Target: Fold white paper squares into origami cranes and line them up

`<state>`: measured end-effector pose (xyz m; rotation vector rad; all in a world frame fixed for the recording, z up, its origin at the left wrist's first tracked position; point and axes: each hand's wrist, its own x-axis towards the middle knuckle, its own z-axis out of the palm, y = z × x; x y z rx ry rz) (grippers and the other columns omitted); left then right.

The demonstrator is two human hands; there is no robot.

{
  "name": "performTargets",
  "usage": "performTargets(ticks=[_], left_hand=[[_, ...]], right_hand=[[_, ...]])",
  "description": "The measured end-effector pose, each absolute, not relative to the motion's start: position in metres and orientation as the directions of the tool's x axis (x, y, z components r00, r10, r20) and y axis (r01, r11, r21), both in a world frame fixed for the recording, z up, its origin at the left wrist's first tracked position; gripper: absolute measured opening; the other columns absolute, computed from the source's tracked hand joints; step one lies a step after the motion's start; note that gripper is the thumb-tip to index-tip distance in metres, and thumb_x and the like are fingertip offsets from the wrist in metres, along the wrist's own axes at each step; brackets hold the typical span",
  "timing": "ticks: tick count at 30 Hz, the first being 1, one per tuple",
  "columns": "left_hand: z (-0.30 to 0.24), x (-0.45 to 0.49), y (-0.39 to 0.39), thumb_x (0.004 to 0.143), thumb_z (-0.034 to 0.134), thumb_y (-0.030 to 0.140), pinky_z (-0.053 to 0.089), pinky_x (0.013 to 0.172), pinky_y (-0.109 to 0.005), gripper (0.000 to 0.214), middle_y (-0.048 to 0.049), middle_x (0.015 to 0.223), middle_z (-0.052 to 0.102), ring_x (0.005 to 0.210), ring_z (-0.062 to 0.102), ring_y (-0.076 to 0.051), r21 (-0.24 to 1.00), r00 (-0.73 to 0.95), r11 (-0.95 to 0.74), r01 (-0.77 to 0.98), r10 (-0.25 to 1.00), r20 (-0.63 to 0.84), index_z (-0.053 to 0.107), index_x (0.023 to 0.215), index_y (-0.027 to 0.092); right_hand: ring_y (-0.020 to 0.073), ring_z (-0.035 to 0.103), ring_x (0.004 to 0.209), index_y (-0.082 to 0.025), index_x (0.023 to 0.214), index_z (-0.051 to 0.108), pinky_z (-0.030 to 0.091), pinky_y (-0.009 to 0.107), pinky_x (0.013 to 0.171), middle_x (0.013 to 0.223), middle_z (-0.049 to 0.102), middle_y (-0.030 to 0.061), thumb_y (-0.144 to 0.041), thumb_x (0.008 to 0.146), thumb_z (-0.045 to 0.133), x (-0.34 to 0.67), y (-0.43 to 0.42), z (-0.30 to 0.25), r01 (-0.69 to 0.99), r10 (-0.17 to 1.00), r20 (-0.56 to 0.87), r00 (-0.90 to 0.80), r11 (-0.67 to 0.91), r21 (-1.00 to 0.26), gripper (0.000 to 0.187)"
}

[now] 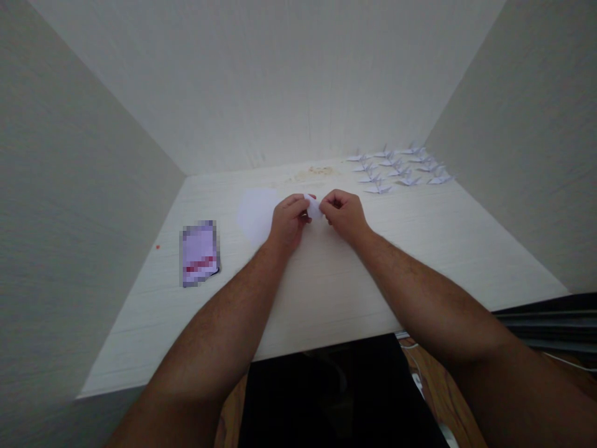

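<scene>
Both my hands meet over the middle of a pale wooden desk [326, 286]. My left hand [288, 219] and my right hand [344, 213] are both closed, pinching a small folded piece of white paper [314, 206] between their fingertips. The paper is held just above the desk surface. Behind my left hand lies a stack of loose white paper sheets [255, 211], flat on the desk.
Several folded white paper cranes [400, 168] stand in rows at the back right of the desk. A blurred purple packet [199, 252] lies at the left. White walls close in the desk on three sides. A tan stain [314, 172] marks the back edge.
</scene>
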<state>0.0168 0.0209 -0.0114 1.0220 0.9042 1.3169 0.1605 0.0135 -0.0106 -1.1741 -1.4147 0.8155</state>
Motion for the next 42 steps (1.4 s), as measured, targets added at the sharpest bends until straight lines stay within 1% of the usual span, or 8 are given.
performTargets(ticks=[2,6,14,18,24,29,34,42], left_hand=[[-0.0135,0.0185,0.02,0.063,0.074,0.025,0.038,0.051,-0.024,0.014,-0.0004,0.068,0.06,0.058,0.052,-0.011,0.96,0.034,-0.046,-0.278,0.998,0.058,0.063,0.067,0.019],[-0.0163,0.0213,0.0204,0.062,0.075,0.022,0.037,0.05,-0.023,0.021,0.0048,0.057,0.049,0.052,0.045,-0.008,0.963,-0.038,-0.079,-0.256,0.997,0.071,0.054,0.062,0.02],[-0.0166,0.0192,0.0241,0.06,0.07,0.017,0.035,0.048,-0.023,0.032,0.0095,0.057,0.05,0.047,0.046,-0.009,0.948,-0.129,-0.141,-0.286,0.986,0.108,0.052,0.085,0.024],[-0.0182,0.0202,0.0219,0.059,0.069,0.013,0.038,0.05,-0.022,0.035,0.0063,0.064,0.061,0.054,0.054,-0.01,0.965,-0.087,-0.173,-0.194,0.983,0.159,0.057,0.089,0.023],[-0.0155,0.0216,0.0162,0.066,0.074,0.023,0.041,0.054,-0.023,0.014,0.0034,0.063,0.063,0.056,0.053,-0.009,0.976,-0.021,-0.214,-0.045,0.977,0.213,0.067,0.078,0.019],[-0.017,0.0214,0.0189,0.064,0.075,0.022,0.037,0.048,-0.022,0.015,0.0041,0.058,0.06,0.049,0.049,-0.008,0.978,-0.103,-0.171,-0.12,0.982,0.159,0.066,0.076,0.019],[-0.019,0.0217,0.0197,0.063,0.071,0.018,0.039,0.046,-0.022,0.013,0.0035,0.057,0.062,0.048,0.05,-0.009,0.979,-0.085,-0.187,-0.075,0.98,0.181,0.067,0.076,0.02],[-0.0208,0.0205,0.0206,0.063,0.067,0.015,0.042,0.046,-0.022,0.015,0.0054,0.055,0.057,0.047,0.052,-0.009,0.975,-0.069,-0.203,-0.088,0.978,0.197,0.067,0.077,0.021]], right_hand=[[0.0112,0.047,0.055,-0.021,0.063,0.057,0.036,0.025,0.052,0.056,0.054,-0.0031,-0.03,0.072,0.065,0.1607,0.014,-0.0099,0.193,0.957,0.282,0.066,0.265,-0.945,0.015],[0.0105,0.047,0.053,-0.02,0.064,0.057,0.037,0.024,0.05,0.054,0.055,-0.0034,-0.033,0.072,0.066,0.1606,0.0137,-0.007,0.141,0.969,0.238,0.061,0.227,-0.964,0.018],[0.0097,0.052,0.049,-0.019,0.078,0.06,0.04,0.023,0.046,0.058,0.062,-0.0042,-0.028,0.065,0.073,0.1572,0.0132,-0.0042,0.023,0.989,0.145,-0.024,0.145,-0.989,0.02],[0.0089,0.05,0.046,-0.02,0.076,0.059,0.037,0.022,0.042,0.055,0.06,-0.0045,-0.03,0.068,0.072,0.1584,0.0148,-0.0043,0.036,0.987,0.158,0.027,0.157,-0.987,0.018],[0.008,0.046,0.044,-0.019,0.073,0.062,0.035,0.022,0.04,0.054,0.058,-0.0047,-0.032,0.069,0.072,0.1621,0.0166,-0.0022,0.05,0.977,0.19,0.093,0.186,-0.981,0.017],[0.0092,0.05,0.047,-0.019,0.076,0.063,0.04,0.022,0.041,0.056,0.061,-0.0038,-0.031,0.068,0.071,0.1617,0.0164,-0.0036,0.055,0.984,0.177,-0.016,0.178,-0.983,0.016],[0.0088,0.049,0.044,-0.019,0.073,0.061,0.038,0.021,0.041,0.051,0.058,-0.0051,-0.027,0.067,0.068,0.1624,0.0202,-0.0091,0.072,0.979,0.201,0.02,0.199,-0.977,0.012],[0.0085,0.051,0.045,-0.02,0.078,0.062,0.038,0.021,0.045,0.052,0.057,-0.0074,-0.024,0.066,0.064,0.1642,0.0184,-0.0097,0.066,0.971,0.236,-0.047,0.239,-0.969,0.013]])
